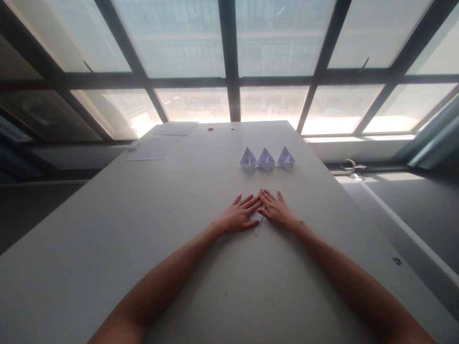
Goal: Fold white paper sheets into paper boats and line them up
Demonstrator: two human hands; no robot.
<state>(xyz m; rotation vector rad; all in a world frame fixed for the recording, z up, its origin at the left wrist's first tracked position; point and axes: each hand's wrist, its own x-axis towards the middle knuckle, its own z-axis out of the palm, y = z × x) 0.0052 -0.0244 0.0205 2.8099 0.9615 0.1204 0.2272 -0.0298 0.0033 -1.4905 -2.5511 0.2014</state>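
A small piece of folded white paper (256, 220) lies flat on the table, its pointed end toward me. My left hand (241, 215) rests over its left side with the fingers stretched out and spread. From the right, my right hand (275, 209) lies on the paper's upper part, fingers extended and the thumb apart. The fingertips of both hands meet over the paper and hide much of it. Beyond the hands stand three folded paper shapes in a row: a left one (248, 159), a middle one (266, 159) and a right one (286, 158).
White paper sheets (152, 148) lie at the far left of the white table (143, 205). A small dark round spot (210, 129) shows near the back edge. Large windows rise behind the table. A dark mark (396, 261) sits near the right edge.
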